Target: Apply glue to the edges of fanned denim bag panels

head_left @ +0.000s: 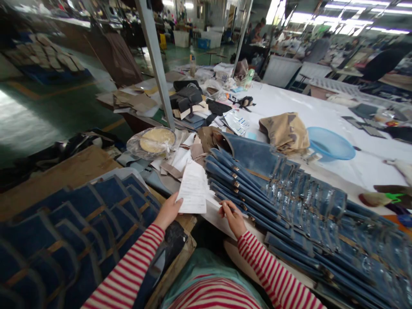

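Observation:
A white printed paper is gripped at its lower left corner by my left hand, the thumb lying on top. My right hand is closed, its fingertips pinched together at the table's edge; what they hold, if anything, is too small to make out. Just beyond the right hand lies a long overlapping row of blue fabric pieces with grey edging and tan strips. Another spread of blue edged pieces lies to the left of my left hand.
A plastic-wrapped yellowish round item sits beside a metal post. Farther along the white table are a brown patterned cloth, a light blue basin and piled dark items. Other people work in the background.

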Available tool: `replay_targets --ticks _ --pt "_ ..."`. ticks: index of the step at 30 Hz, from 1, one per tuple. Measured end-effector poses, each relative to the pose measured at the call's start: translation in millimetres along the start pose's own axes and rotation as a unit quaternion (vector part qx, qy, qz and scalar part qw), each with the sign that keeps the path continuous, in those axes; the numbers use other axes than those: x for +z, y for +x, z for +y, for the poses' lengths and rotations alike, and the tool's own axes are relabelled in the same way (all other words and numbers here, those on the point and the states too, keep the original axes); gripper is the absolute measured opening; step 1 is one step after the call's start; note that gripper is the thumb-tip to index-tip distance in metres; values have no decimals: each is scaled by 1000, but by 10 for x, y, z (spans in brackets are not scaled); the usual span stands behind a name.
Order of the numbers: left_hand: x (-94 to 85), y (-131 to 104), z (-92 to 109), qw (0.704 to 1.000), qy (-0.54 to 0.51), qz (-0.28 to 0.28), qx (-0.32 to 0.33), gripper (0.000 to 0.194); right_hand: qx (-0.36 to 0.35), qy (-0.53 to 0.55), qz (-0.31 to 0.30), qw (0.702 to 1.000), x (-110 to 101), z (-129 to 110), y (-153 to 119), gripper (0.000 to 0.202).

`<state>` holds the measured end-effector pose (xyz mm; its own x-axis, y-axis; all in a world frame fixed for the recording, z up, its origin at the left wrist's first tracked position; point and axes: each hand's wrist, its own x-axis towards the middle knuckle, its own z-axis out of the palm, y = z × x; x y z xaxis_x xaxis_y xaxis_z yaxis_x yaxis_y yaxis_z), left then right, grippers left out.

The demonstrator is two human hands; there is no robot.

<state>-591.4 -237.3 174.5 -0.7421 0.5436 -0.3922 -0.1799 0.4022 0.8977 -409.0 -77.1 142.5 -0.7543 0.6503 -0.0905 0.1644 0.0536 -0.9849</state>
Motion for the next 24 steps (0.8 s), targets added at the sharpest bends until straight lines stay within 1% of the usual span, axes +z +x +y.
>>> replay_targets --ticks 3,5,6,8,10,11,12,13,14,15,17,19,21,23,24 --pt "-400 -149 267 993 25 71 93 49 -17 -54 -15 998 -122 11 -88 31" --pt "-571 -158 524 984 4 109 138 52 -40 -104 -37 993 -137 1 -127 29" --pt "-613 -119 669 981 -16 121 154 51 -58 -129 -53 988 -126 -4 -136 27" --pt "-612 56 958 974 -60 133 175 48 -94 -174 -91 976 -77 -7 -136 26" --pt "-521 336 1181 973 -100 120 172 43 -119 -205 -124 964 -14 0 -118 28" --pt "-455 495 1246 976 -116 101 152 40 -125 -218 -137 958 15 4 -107 29" --pt "-384 652 1270 981 -128 81 119 38 -130 -229 -147 953 39 6 -95 31" --pt "-311 795 1251 986 -134 68 78 36 -135 -238 -155 949 55 4 -85 32" --pt "-243 914 1189 988 -133 64 34 36 -139 -247 -159 946 62 -1 -79 33" --pt "-181 1000 1088 989 -129 71 -4 37 -142 -256 -162 943 60 -7 -77 33" --pt "-87 1063 803 987 -122 92 -55 35 -141 -275 -158 938 33 -16 -86 31" --pt "-29 1001 476 982 -128 108 -85 29 -132 -297 -147 934 -6 -2 -112 27" --pt "17 868 188 976 -145 123 -109 23 -121 -315 -135 932 -25 38 -146 23" --pt "88 728 -7 969 -173 121 -130 19 -122 -324 -138 928 2 87 -179 21" --pt "141 672 -63 966 -190 108 -139 17 -129 -329 -147 924 36 108 -192 22"
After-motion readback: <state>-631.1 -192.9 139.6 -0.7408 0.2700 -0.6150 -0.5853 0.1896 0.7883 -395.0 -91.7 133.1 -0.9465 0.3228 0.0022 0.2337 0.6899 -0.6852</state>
